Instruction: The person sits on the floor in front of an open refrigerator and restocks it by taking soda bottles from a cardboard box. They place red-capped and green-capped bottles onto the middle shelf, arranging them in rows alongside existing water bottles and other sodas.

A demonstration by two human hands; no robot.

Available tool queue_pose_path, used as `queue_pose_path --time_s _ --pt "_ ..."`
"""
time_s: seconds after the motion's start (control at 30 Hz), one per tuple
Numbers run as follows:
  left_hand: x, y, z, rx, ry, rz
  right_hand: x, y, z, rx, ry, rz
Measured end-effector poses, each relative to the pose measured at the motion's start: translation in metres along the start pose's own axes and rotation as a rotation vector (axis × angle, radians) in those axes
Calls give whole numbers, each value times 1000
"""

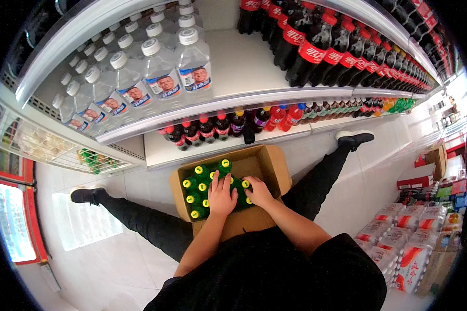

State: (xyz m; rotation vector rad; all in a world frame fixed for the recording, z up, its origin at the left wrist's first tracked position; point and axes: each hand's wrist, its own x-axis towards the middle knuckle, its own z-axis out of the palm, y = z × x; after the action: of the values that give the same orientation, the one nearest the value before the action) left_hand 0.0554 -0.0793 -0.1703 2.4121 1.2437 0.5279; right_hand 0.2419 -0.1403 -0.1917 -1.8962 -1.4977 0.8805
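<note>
An open cardboard box (257, 161) sits on the floor between my outstretched legs. Green plastic bottles (193, 198) with yellow caps stand upright in its left and middle part; bare cardboard shows at the back right. My left hand (222, 196) lies over the middle bottles, its fingers extended and slightly apart among the caps. At the right side of the group, my right hand (260, 191) has its fingers around the top of one green bottle (245, 184). My palms hide some of the bottles beneath them.
Ahead, a shelf (237, 62) holds clear water bottles (159, 70) and cola bottles (311, 54). Mixed soft drinks (214, 128) line the lower shelf. A wire rack (66, 144) and a red-framed cooler (15, 217) stand left. Shrink-wrapped bottle packs (401, 233) are stacked right.
</note>
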Motion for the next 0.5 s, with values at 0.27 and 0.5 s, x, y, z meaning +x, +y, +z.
queue_pose_path --time_s 0.27,0.5 --pt "0 -5 7 -18 32 10 10 26 5 35 129 -5" --pt "0 0 4 -19 8 -15 9 -26 -85 -79 300 75"
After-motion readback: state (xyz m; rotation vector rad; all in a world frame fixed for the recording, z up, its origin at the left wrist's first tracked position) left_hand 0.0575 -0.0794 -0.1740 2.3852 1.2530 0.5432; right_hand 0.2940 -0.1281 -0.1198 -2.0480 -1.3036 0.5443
